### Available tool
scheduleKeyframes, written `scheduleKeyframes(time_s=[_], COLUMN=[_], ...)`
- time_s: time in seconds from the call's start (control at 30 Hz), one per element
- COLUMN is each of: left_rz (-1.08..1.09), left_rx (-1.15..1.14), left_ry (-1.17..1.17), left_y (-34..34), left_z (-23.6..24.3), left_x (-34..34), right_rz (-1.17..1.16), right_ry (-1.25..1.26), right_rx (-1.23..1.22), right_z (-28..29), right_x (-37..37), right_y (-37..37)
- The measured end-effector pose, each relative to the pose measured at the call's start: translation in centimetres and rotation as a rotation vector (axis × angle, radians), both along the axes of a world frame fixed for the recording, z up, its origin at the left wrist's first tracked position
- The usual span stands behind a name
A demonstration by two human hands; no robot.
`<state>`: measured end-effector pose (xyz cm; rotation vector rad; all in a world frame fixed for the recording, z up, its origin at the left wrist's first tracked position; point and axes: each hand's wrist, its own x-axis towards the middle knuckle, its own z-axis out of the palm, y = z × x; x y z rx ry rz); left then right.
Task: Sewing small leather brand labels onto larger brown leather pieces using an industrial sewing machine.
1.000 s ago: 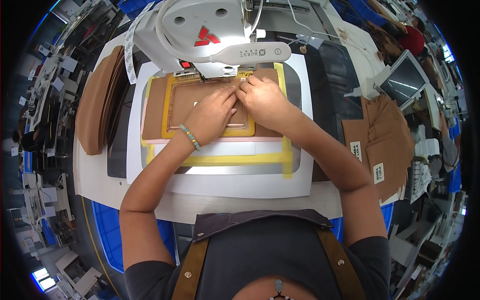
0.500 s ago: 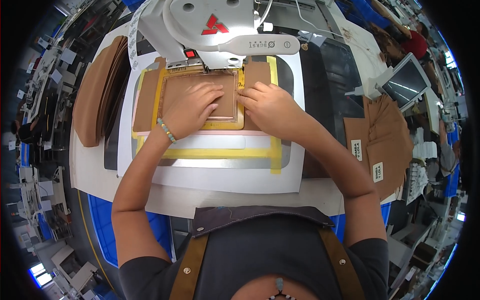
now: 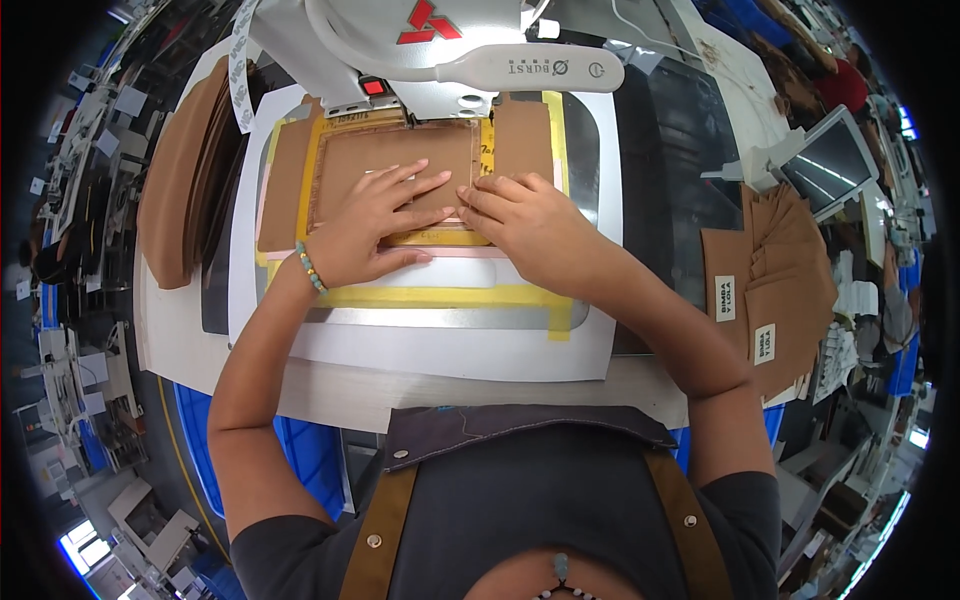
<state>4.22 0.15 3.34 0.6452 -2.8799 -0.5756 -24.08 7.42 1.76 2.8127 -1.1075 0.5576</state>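
Observation:
My left hand (image 3: 372, 228) lies with its fingers spread over a brown sheet (image 3: 350, 150) and the near side of the yellow rectangular frame (image 3: 310, 170) around it. Between its fingers a small white bit shows; what it belongs to is hidden. My right hand (image 3: 535, 228) covers the frame's near right corner, its fingers bent and close together, tips reaching over the inner edge. What those fingertips pinch, if anything, cannot be seen. Beyond both hands, the white sewing machine head (image 3: 400, 60) overhangs the frame's far side.
Folded brown pieces (image 3: 185, 190) are stacked at the left. More brown pieces with white labels (image 3: 780, 290) lie at the right, near a small screen on a stand (image 3: 830, 160). Yellow tape (image 3: 440, 296) borders the metal plate on a white sheet (image 3: 450, 355).
My left hand has moved nearer me and spread its fingers. The right hand has shifted slightly nearer, onto the frame's corner. The whole view has also shifted a little.

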Motion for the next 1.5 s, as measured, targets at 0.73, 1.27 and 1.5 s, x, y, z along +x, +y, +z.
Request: scheduleKeyframes(time_s=[0.73, 1.27, 1.5], left_rz=[-0.014, 0.124, 0.187], left_rx=[0.06, -0.08, -0.076], left_ry=[0.068, 0.104, 0.135], left_y=[-2.8, -5.3, -6.2], left_z=[-0.2, -1.6, -2.4], left_x=[-0.6, -1.7, -2.4], right_rz=[-0.189, -0.293, -0.312], right_ry=[-0.216, -0.441, -0.46], right_rx=[0.128, 0.109, 0.157], right_z=[1.1, -0.6, -0.4], right_x=[-4.2, -5.5, -5.5], right_y=[1.9, 1.2, 1.3])
